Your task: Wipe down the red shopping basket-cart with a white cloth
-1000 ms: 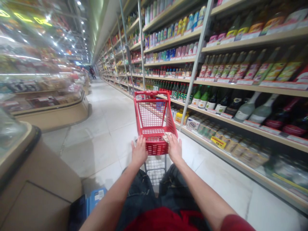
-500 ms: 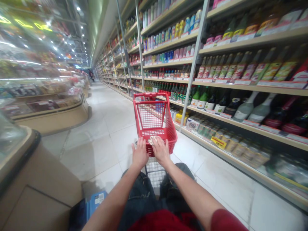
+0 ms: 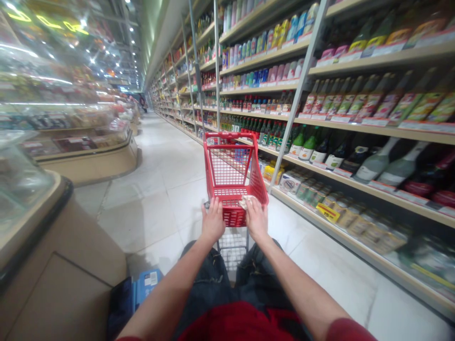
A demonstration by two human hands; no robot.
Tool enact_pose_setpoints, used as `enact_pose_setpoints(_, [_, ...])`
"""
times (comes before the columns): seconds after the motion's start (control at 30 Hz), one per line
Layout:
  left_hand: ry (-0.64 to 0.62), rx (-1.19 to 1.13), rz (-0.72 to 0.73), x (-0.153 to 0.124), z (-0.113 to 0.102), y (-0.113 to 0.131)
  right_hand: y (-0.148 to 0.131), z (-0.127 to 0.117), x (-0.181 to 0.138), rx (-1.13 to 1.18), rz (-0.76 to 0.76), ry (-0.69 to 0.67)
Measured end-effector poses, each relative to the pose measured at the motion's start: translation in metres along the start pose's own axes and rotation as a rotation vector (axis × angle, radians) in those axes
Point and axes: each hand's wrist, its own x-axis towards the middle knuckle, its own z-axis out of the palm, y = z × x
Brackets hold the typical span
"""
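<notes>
A red shopping cart [image 3: 263, 187] with a grid basket stands upright before my knees, its tall barred end away from me. My left hand [image 3: 213, 221] grips the near rim at its left corner, with the fingers over the edge. On the right part of the same rim, my right hand [image 3: 257, 219] presses a crumpled whitish wipe [image 3: 245, 201] under its fingers; whether it is paper or cloth I cannot tell. Part of the wipe sticks out to the left of the fingers. The basket floor shows through its grid, with a wire rack below.
Shelves of bottles and cans [image 3: 355, 121] run along the right side, with a yellow price tag [image 3: 327, 213] low down. Display counters [image 3: 88, 166] line the left. A blue box [image 3: 147, 284] lies on the floor by my left arm. A person [image 3: 143, 103] is far down the aisle.
My right hand has slid right along the rim with the wipe, away from my left hand. My left hand stays at the left corner. The whole view has shifted slightly.
</notes>
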Motion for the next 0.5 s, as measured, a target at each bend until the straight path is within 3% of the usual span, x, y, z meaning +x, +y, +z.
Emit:
enact_pose_setpoints(0.13, [-0.022,-0.005,0.029,0.0,-0.004,0.003,-0.017,0.008,0.0,0.036,-0.144,-0.031])
enact_pose_setpoints(0.37, [-0.012,-0.037,0.015,-0.002,-0.002,0.002,0.021,-0.004,0.003,0.005,0.063,0.055])
enact_pose_setpoints(0.5, [0.002,-0.159,-0.031,0.001,-0.006,0.009,0.008,0.001,0.005,0.153,-0.047,0.041])
